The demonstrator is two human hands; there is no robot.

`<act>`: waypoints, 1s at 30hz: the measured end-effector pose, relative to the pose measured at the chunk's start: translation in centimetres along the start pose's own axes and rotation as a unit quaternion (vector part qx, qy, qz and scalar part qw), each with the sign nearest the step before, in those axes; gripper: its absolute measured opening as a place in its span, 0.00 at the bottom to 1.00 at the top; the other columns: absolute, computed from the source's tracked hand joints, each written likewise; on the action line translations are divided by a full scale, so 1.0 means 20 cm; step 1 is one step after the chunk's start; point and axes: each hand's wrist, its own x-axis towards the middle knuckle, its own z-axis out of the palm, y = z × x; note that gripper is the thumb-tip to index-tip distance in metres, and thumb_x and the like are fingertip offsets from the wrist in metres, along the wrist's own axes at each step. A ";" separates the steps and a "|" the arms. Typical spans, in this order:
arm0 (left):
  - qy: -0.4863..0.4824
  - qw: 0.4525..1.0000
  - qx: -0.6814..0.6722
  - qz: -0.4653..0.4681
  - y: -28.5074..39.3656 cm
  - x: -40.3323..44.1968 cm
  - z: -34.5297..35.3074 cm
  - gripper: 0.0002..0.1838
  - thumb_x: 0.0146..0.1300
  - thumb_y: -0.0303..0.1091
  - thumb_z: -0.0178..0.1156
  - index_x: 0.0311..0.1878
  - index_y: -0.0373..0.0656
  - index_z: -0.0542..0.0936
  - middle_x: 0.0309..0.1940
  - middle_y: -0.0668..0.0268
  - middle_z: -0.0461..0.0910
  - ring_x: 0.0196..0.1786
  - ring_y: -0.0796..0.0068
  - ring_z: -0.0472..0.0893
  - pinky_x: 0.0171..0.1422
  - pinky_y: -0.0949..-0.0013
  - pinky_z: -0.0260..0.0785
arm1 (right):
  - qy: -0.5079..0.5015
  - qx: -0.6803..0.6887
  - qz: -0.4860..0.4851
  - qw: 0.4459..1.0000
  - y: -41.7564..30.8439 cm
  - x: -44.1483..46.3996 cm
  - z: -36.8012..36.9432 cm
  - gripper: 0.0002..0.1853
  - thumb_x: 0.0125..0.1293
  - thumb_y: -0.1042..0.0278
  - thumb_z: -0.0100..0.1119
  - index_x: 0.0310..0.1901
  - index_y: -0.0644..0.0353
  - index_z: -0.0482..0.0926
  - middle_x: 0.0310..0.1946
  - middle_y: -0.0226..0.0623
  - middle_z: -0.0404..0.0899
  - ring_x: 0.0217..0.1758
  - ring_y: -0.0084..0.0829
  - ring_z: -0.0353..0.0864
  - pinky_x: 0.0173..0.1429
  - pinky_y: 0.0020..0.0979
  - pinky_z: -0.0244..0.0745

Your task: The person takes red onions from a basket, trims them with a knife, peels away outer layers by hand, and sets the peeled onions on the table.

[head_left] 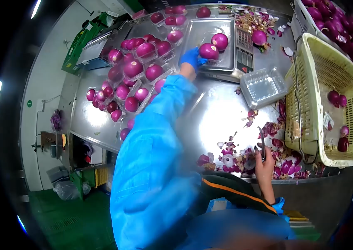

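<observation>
My left hand [191, 58], in a blue glove, is closed at the near left end of a clear plastic tray [212, 61] on the weighing scale [189, 33]. Two peeled red onions, a nearer onion [208, 51] and a farther onion [219, 41], sit in that tray, whose rim is hard to make out. My bare right hand [264, 167] is wrapped round a knife [262, 137] with a thin, dark, curved blade pointing up and away. It hovers over loose onion skins [230, 160] by the near table edge. An open, clear plastic tray [264, 86] stands right of the scale.
Several filled trays of red onions [133, 68] crowd the table's left side. At right stands a yellow crate [305, 137] with a few onions inside; behind it is a white crate [299, 21] heaped with onions. One onion [259, 38] lies among skins beyond the scale.
</observation>
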 end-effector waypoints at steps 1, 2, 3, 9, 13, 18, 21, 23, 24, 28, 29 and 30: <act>-0.043 0.994 0.099 0.032 -0.08 0.07 -0.04 0.22 0.65 0.40 0.65 0.59 0.41 0.79 0.52 0.56 0.82 0.48 0.57 0.83 0.45 0.63 0.79 | 0.005 0.005 -0.010 1.000 0.02 0.00 0.00 0.15 0.74 0.65 0.56 0.56 0.65 0.77 0.32 0.31 0.80 0.34 0.20 0.75 0.38 0.25 0.69; -0.052 0.973 0.207 0.084 -0.26 0.21 -0.15 0.25 0.62 0.45 0.68 0.59 0.42 0.79 0.54 0.51 0.80 0.49 0.50 0.82 0.49 0.59 0.78 | 0.005 0.001 -0.002 1.000 0.01 -0.01 0.00 0.15 0.74 0.65 0.56 0.55 0.66 0.78 0.33 0.32 0.80 0.34 0.21 0.76 0.38 0.26 0.70; -0.050 0.939 0.310 0.138 -0.45 0.35 -0.26 0.29 0.58 0.50 0.71 0.58 0.44 0.79 0.56 0.47 0.78 0.51 0.44 0.81 0.54 0.54 0.76 | 0.005 -0.003 0.008 1.000 0.01 -0.01 0.00 0.14 0.74 0.65 0.56 0.54 0.66 0.78 0.34 0.33 0.81 0.35 0.22 0.77 0.39 0.27 0.70; 0.138 0.985 -0.030 -0.096 0.12 0.03 -0.24 0.24 0.70 0.35 0.53 0.68 0.45 0.68 0.55 0.46 0.77 0.42 0.39 0.84 0.37 0.50 0.82 | -0.007 -0.038 -0.041 0.998 0.02 0.02 0.01 0.13 0.74 0.66 0.57 0.51 0.66 0.79 0.34 0.39 0.82 0.34 0.29 0.79 0.40 0.31 0.73; 0.083 0.979 -0.019 -0.187 0.20 0.03 -0.22 0.25 0.72 0.33 0.52 0.70 0.42 0.65 0.53 0.47 0.78 0.40 0.42 0.86 0.36 0.51 0.83 | -0.038 -0.037 -0.045 0.998 -0.07 0.06 0.07 0.11 0.73 0.67 0.58 0.49 0.66 0.80 0.31 0.39 0.82 0.32 0.29 0.80 0.38 0.31 0.73; 0.014 0.986 0.005 -0.169 0.05 0.11 -0.12 0.26 0.71 0.35 0.54 0.69 0.38 0.67 0.54 0.50 0.78 0.41 0.51 0.86 0.37 0.57 0.84 | -0.042 -0.051 -0.069 0.995 -0.12 0.09 0.19 0.10 0.72 0.68 0.59 0.48 0.65 0.81 0.30 0.38 0.83 0.29 0.28 0.81 0.36 0.31 0.74; -0.019 0.994 0.018 -0.106 0.09 0.09 -0.02 0.27 0.70 0.36 0.56 0.71 0.39 0.66 0.55 0.51 0.78 0.42 0.52 0.86 0.39 0.59 0.85 | -0.042 -0.060 -0.041 0.997 -0.14 0.08 0.25 0.09 0.70 0.71 0.60 0.48 0.64 0.82 0.31 0.42 0.84 0.32 0.34 0.83 0.38 0.31 0.75; -0.030 0.995 -0.013 -0.099 0.09 0.07 0.04 0.28 0.70 0.36 0.57 0.72 0.41 0.66 0.56 0.51 0.78 0.42 0.52 0.87 0.40 0.59 0.85 | -0.037 -0.079 -0.044 0.995 -0.14 0.08 0.29 0.09 0.68 0.72 0.60 0.48 0.63 0.82 0.32 0.43 0.84 0.33 0.36 0.84 0.39 0.32 0.76; -0.032 0.992 -0.039 -0.116 0.07 0.08 0.03 0.29 0.70 0.36 0.58 0.72 0.43 0.66 0.57 0.51 0.78 0.42 0.52 0.87 0.40 0.59 0.85 | -0.042 -0.062 -0.023 0.997 -0.16 0.08 0.31 0.10 0.67 0.73 0.60 0.48 0.63 0.82 0.34 0.45 0.84 0.35 0.40 0.86 0.41 0.33 0.77; 0.031 0.980 -0.108 -0.167 0.00 0.07 0.01 0.28 0.70 0.36 0.58 0.72 0.46 0.67 0.59 0.50 0.77 0.41 0.51 0.87 0.41 0.59 0.85 | -0.042 -0.042 -0.027 0.998 -0.18 0.10 0.38 0.10 0.67 0.73 0.60 0.48 0.63 0.83 0.39 0.48 0.85 0.39 0.44 0.87 0.42 0.35 0.79; 0.031 0.979 -0.110 -0.169 0.00 0.07 0.02 0.28 0.70 0.35 0.58 0.72 0.46 0.67 0.58 0.50 0.77 0.41 0.51 0.87 0.41 0.59 0.85 | -0.041 -0.028 -0.026 0.998 -0.19 0.11 0.39 0.10 0.67 0.73 0.61 0.48 0.63 0.83 0.39 0.48 0.85 0.39 0.44 0.87 0.42 0.35 0.79; 0.034 0.978 -0.112 -0.171 0.00 0.08 0.01 0.28 0.70 0.34 0.58 0.72 0.46 0.67 0.58 0.50 0.77 0.41 0.51 0.87 0.41 0.59 0.85 | -0.042 -0.015 -0.026 0.999 -0.21 0.12 0.40 0.10 0.67 0.73 0.61 0.48 0.63 0.83 0.39 0.47 0.85 0.39 0.44 0.87 0.42 0.35 0.79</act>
